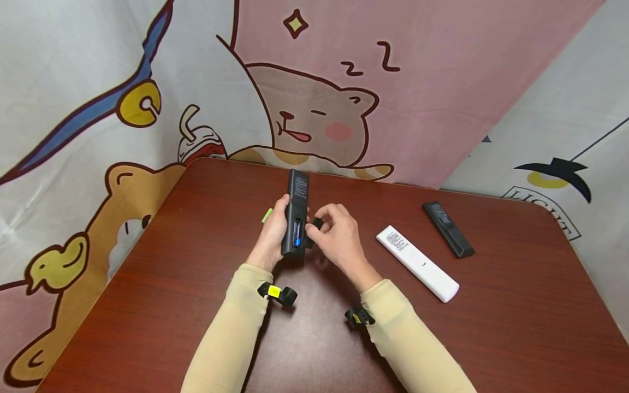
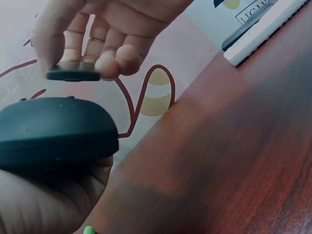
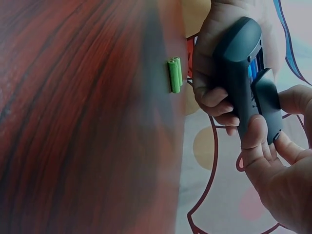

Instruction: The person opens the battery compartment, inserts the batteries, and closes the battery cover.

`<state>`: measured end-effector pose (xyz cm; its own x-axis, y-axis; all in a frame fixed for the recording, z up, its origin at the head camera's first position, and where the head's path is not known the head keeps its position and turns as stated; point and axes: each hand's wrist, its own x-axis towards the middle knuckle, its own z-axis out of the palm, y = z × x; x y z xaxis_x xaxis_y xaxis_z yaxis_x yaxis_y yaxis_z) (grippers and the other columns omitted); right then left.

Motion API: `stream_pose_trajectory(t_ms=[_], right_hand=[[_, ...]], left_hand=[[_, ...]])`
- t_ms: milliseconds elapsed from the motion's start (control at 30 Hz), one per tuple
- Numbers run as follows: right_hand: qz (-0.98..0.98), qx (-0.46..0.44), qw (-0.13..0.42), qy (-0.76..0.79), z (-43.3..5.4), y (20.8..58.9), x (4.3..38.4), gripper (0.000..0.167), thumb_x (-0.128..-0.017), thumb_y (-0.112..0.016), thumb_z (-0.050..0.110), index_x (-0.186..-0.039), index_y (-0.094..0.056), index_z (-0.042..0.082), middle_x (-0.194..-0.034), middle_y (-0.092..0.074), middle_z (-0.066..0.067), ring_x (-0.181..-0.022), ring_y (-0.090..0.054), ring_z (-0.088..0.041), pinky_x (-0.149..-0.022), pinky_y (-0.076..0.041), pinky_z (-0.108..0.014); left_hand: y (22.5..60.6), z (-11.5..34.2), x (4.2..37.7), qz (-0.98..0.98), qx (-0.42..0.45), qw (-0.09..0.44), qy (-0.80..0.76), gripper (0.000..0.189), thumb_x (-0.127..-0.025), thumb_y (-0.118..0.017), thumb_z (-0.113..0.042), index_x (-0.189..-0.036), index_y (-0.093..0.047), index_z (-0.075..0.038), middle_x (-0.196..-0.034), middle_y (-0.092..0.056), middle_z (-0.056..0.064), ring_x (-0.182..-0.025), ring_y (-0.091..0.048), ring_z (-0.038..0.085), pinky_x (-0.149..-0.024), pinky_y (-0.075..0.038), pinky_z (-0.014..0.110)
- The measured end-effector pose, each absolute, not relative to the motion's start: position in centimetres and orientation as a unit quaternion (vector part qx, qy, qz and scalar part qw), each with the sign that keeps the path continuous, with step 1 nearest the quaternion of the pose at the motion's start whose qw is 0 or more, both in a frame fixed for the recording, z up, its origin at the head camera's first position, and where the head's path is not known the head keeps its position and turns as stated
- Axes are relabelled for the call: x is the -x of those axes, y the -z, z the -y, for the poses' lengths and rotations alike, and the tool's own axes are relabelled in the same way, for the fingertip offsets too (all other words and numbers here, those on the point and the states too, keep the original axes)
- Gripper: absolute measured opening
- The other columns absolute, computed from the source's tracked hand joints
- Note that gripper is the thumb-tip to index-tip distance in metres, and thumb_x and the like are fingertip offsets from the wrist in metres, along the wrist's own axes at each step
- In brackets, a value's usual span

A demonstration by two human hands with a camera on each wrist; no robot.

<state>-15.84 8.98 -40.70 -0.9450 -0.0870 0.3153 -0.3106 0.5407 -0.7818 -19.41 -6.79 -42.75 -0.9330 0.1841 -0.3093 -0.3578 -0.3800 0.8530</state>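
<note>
My left hand (image 1: 271, 233) grips a black remote control (image 1: 297, 188), its back turned up and its long side pointing away from me. Blue batteries (image 1: 297, 233) show in the uncovered compartment at its near end. My right hand (image 1: 341, 236) pinches the small black battery cover (image 3: 268, 100) between thumb and fingers. In the left wrist view this cover (image 2: 73, 74) is just above the remote's back, with a gap between them. Two green batteries (image 3: 174, 75) lie side by side on the table, past the left hand.
To the right, a white remote (image 1: 417, 263) lies slanted on the brown table (image 1: 162, 305). A second black remote (image 1: 448, 229) lies face down beyond it. Along the table's far edge hangs a printed cloth (image 1: 422, 125) with cartoon animals.
</note>
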Motion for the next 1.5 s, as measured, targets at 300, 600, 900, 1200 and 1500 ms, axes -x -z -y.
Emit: stream_pose_trajectory(t_ms=[300,600,900,1200,1500], right_hand=[[0.862,-0.126,0.131,-0.474,-8.37,40.48,15.71,0.022,-0.085,-0.08,0.01,-0.1,-0.066,0.002,-0.093,-0.06,-0.013,-0.073,-0.064,-0.025,-0.066,-0.05,-0.03],[0.86,-0.143,0.129,-0.473,-8.0,40.62,15.67,0.024,-0.085,-0.081,0.008,-0.101,-0.065,0.002,-0.094,-0.058,-0.01,-0.073,-0.062,-0.021,-0.065,-0.051,-0.028],[0.858,-0.162,0.124,-0.471,-7.95,40.78,15.69,0.026,-0.085,-0.082,0.009,-0.103,-0.065,0.002,-0.096,-0.059,-0.013,-0.073,-0.061,-0.019,-0.065,-0.051,-0.028],[0.854,-0.179,0.13,-0.471,-8.1,41.04,15.77,0.024,-0.085,-0.083,0.009,-0.103,-0.068,0.003,-0.095,-0.058,-0.011,-0.074,-0.061,-0.019,-0.067,-0.052,-0.028],[0.853,-0.18,0.123,-0.474,-8.25,41.08,15.64,0.027,-0.086,-0.083,0.01,-0.11,-0.073,0.002,-0.098,-0.057,-0.011,-0.074,-0.061,-0.02,-0.067,-0.052,-0.028]], left_hand=[[42.59,6.59,19.3,-0.535,0.092,0.175,-0.821,0.062,-0.109,-0.03,-0.053,-0.144,-0.049,-0.006,-0.12,-0.054,0.012,-0.087,-0.059,0.017,-0.072,-0.053,0.03],[42.44,6.45,19.23,-0.546,0.087,0.183,-0.813,0.059,-0.109,-0.03,-0.053,-0.148,-0.048,-0.011,-0.112,-0.055,0.011,-0.087,-0.057,0.018,-0.072,-0.049,0.029],[42.3,6.38,19.24,-0.543,0.08,0.181,-0.816,0.058,-0.109,-0.032,-0.052,-0.146,-0.05,-0.01,-0.103,-0.055,0.009,-0.082,-0.055,0.017,-0.071,-0.049,0.029],[42.22,6.34,19.17,-0.544,0.074,0.184,-0.815,0.06,-0.109,-0.032,-0.053,-0.144,-0.052,-0.009,-0.1,-0.058,0.007,-0.081,-0.058,0.017,-0.071,-0.051,0.029],[42.31,6.26,19.23,-0.544,0.08,0.184,-0.815,0.06,-0.109,-0.032,-0.053,-0.145,-0.052,-0.009,-0.101,-0.058,0.007,-0.083,-0.059,0.017,-0.072,-0.051,0.03]])
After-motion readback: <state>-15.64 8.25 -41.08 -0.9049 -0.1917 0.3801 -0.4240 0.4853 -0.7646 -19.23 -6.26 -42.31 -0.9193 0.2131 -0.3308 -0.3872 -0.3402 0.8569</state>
